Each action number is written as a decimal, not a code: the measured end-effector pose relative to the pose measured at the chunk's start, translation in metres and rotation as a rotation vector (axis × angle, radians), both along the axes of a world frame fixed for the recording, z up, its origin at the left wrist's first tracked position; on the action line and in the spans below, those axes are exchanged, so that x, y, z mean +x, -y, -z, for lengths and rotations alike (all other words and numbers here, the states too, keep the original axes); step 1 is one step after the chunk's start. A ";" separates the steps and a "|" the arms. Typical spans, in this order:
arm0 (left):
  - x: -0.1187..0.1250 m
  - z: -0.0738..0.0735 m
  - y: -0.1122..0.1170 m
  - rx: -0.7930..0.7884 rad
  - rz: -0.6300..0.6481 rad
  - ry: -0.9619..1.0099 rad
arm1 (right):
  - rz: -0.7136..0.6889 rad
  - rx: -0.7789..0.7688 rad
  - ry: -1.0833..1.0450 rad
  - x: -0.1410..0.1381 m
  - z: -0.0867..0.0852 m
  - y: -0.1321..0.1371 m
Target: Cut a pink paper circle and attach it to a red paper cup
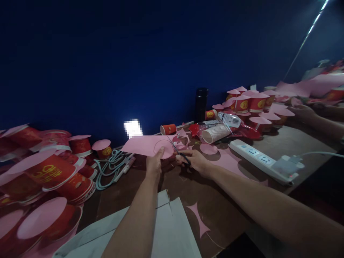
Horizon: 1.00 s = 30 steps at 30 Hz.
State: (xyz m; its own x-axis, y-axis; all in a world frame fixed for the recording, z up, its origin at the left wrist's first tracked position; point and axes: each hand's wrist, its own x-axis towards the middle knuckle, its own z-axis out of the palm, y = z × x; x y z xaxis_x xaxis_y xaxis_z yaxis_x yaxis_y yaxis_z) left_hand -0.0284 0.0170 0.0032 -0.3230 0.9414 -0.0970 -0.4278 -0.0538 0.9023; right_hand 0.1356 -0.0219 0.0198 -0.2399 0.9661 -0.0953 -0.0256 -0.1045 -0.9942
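My left hand (154,164) pinches a sheet of pink paper (139,144), its thumb on top, beside a circle drawn on the sheet. In my right hand (197,162) is a pair of scissors (184,156) with black handles. The scissor blades point up and left, at the right edge of the drawn circle. Pink paper offcuts (184,138) lie just behind the scissors. A cut pink disc (209,148) rests on the table to the right of them.
Red paper cups with pink discs (79,145) crowd the left; more cups (258,102) stand at the back right. A power strip (252,154), stacked cups (216,133), a black bottle (201,104) and a coiled cable (107,172) lie about. Another person's hand (303,113) is at far right.
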 end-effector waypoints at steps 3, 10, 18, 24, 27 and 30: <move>-0.001 -0.001 0.000 0.008 -0.012 -0.026 | 0.000 0.034 -0.028 0.000 0.001 0.000; -0.002 -0.001 -0.002 0.035 -0.011 -0.020 | 0.024 0.025 -0.057 -0.001 0.003 0.000; -0.002 -0.003 -0.001 0.007 0.006 0.008 | -0.006 0.045 -0.054 -0.001 -0.004 0.003; -0.003 0.002 -0.004 0.070 0.002 0.021 | 0.016 0.044 -0.011 -0.001 -0.005 0.004; -0.003 0.001 -0.005 0.065 -0.003 0.030 | 0.010 0.055 -0.006 -0.001 -0.006 0.005; -0.003 -0.002 -0.004 0.053 -0.006 0.042 | -0.002 0.056 0.001 -0.001 -0.005 0.004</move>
